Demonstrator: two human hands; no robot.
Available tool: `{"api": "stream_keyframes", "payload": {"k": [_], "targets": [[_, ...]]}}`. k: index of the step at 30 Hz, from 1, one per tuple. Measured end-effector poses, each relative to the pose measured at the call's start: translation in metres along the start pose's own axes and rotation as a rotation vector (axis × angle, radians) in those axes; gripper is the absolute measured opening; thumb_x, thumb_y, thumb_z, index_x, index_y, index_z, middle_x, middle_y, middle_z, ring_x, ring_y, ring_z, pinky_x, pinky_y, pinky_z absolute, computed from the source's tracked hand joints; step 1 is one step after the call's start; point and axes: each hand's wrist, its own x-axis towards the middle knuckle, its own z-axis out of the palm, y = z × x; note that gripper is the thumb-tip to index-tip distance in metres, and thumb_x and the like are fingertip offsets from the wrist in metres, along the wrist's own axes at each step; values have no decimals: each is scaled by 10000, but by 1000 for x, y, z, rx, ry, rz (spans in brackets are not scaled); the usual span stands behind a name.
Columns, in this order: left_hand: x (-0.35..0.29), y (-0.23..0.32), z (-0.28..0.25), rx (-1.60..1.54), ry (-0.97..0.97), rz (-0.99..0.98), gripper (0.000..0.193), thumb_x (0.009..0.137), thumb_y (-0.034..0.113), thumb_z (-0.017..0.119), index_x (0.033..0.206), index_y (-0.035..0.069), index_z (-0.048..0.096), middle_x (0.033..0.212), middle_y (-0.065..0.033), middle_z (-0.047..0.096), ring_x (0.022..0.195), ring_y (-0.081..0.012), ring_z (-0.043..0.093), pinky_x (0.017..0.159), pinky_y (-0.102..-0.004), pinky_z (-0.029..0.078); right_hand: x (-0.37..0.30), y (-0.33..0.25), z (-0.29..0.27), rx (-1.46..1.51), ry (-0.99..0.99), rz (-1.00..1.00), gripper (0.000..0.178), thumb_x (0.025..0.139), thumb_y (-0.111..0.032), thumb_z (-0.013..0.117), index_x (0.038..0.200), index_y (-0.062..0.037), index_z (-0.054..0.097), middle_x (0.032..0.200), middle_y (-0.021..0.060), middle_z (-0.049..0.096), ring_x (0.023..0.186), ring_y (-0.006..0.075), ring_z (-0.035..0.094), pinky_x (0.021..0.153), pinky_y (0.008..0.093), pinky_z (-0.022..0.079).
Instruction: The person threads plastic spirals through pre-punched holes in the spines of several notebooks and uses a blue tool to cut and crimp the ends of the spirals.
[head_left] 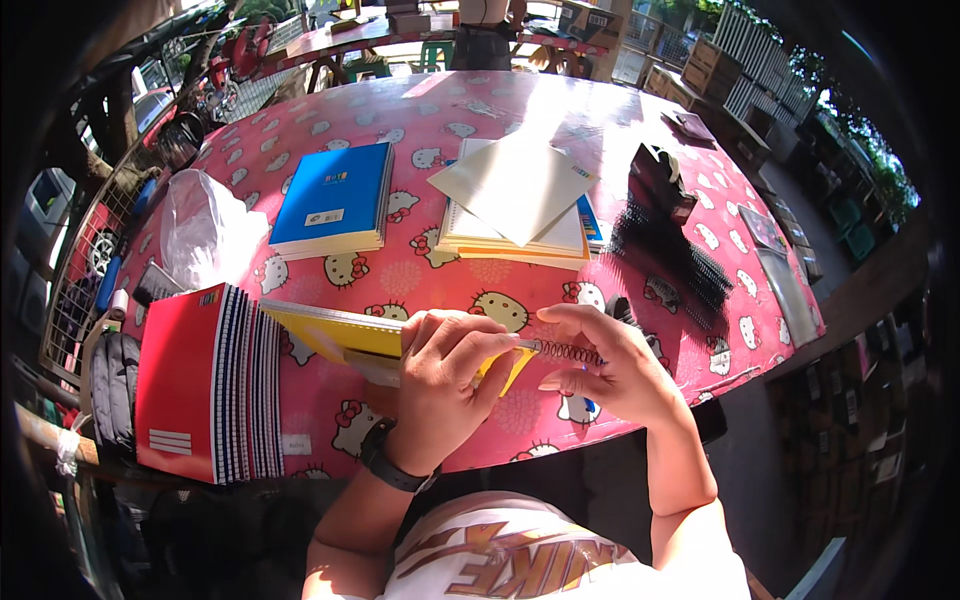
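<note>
My left hand [450, 360] is closed around a yellow-covered notebook [335, 328], tilted with its spine edge toward my right hand. A dark spiral binding coil [568, 351] sticks out from the notebook's right end. My right hand [625, 365] is at that coil, thumb and forefinger spread apart on either side of it; neither fingertip visibly closes on it. Whether the coil touches my palm is hard to see. Left of the notebook lies a stack of red spiral notebooks [185, 385], their bound edges facing right.
Beyond my hands lie a stack of blue notebooks [335, 195] and a pile of unbound pages with white sheets [515, 190] on top. Black coils [675, 265] are heaped at right. A clear plastic bag [205, 230] sits at left on the pink patterned tablecloth [500, 420].
</note>
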Motion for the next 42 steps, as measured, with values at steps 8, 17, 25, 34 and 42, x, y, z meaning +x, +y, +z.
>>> {"api": "stream_keyframes", "payload": {"k": [8, 17, 25, 34, 42], "targets": [[-2, 2, -6, 52, -98, -18, 285, 772, 192, 734, 1040, 161, 642, 902, -23, 619, 861, -228, 579, 835, -403, 386, 3, -12, -8, -236, -75, -28, 213, 795, -120, 724, 937, -33, 592, 827, 101, 555, 765, 300, 598, 641, 380, 477], [-5, 10, -8, 72, -119, -36, 303, 763, 184, 733, 1052, 165, 644, 907, -13, 612, 863, -221, 567, 837, -397, 368, 0, -15, 1, -230, -10, -77, 171, 836, -95, 686, 933, -27, 563, 736, 95, 538, 651, 272, 566, 575, 346, 432], [-4, 12, -4, 80, -115, -50, 322, 771, 203, 725, 1075, 156, 632, 890, -15, 613, 856, -219, 575, 845, -422, 362, 1, -17, 13, -219, 86, -141, 222, 808, -61, 703, 995, -33, 586, 885, 103, 561, 761, 284, 587, 649, 360, 481], [0, 1, -8, 178, -120, -43, 232, 698, 261, 773, 842, 134, 643, 766, -22, 609, 787, -229, 596, 803, -436, 340, 13, -17, 18, -448, 89, -274, 210, 791, -29, 692, 975, -39, 591, 883, 102, 558, 806, 301, 573, 689, 380, 488], [0, 2, -9, 170, -131, -64, 230, 713, 258, 764, 852, 123, 641, 773, -24, 600, 800, -224, 592, 816, -432, 337, 15, -18, 17, -289, 132, -228, 226, 762, -49, 729, 947, -43, 598, 839, 90, 589, 773, 269, 592, 641, 362, 496]]}}
